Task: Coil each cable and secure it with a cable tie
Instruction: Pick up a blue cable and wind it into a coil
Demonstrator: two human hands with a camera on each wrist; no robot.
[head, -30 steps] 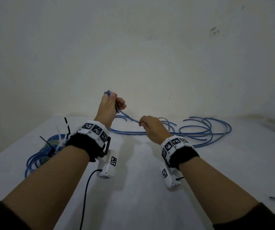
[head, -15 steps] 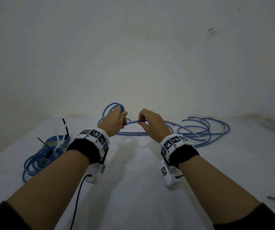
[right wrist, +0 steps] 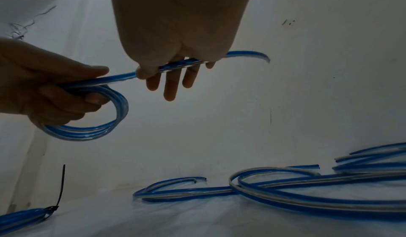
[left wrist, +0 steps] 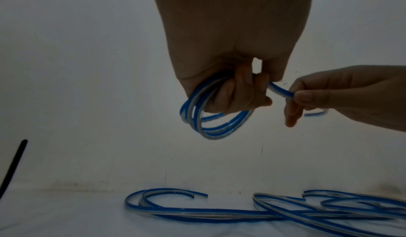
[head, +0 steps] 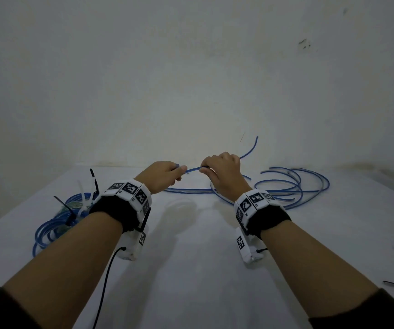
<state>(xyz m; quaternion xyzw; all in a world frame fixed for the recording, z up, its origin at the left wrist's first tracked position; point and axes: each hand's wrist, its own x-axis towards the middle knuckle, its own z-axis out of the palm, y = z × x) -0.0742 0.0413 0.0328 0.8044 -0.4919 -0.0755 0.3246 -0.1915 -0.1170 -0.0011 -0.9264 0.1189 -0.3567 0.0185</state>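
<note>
Blue-and-clear cable (left wrist: 216, 124), several small loops, held above the table (head: 191, 269) at frame centre: left hand (head: 161, 179) has its fingers curled round the coil; right hand (head: 223, 172) pinches the free length between thumb and forefinger, other fingers extended. No containers seen. Loose cables (head: 293, 186), centre right; tied bundles (head: 60, 219), lower left. Against 0.5 s ago: hands lower, tail raised at right.

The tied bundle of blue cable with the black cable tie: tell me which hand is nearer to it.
Left. The left hand is just right of the tied bundle; the right hand is farther right.
</note>
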